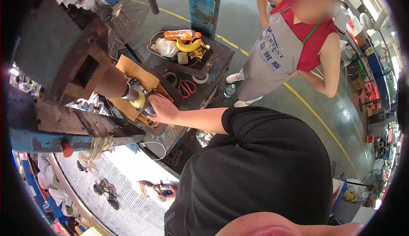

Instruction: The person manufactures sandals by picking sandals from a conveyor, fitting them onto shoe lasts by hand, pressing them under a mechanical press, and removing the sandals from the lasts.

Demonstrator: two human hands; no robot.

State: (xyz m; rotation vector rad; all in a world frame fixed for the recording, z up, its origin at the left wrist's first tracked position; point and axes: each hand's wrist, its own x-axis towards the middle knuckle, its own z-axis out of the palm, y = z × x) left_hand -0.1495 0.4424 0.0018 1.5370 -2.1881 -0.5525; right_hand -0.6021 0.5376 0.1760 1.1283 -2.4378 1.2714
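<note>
My right hand [161, 109] reaches out to the machine's metal head [114, 81]. Its fingers are closed around a small dark piece, pressed close to a yellowish round part [139, 101] under that head; what the piece is, I cannot make out. A brown cardboard sheet [147, 79] stands behind this spot. Lower down, over the white mesh belt, my left hand [171, 194] is closed on a pair of sunglasses [162, 192] with round dark lenses. My body partly hides this hand. More sunglasses [105, 189] lie on the belt [83, 193].
A dark metal bench [219, 59] holds red-handled scissors [187, 88], a tape roll [200, 79] and a tray with an orange drink bottle [181, 35] and a banana [188, 45]. A person in a grey apron [266, 65] stands beside it, near a water bottle [229, 91] on the floor.
</note>
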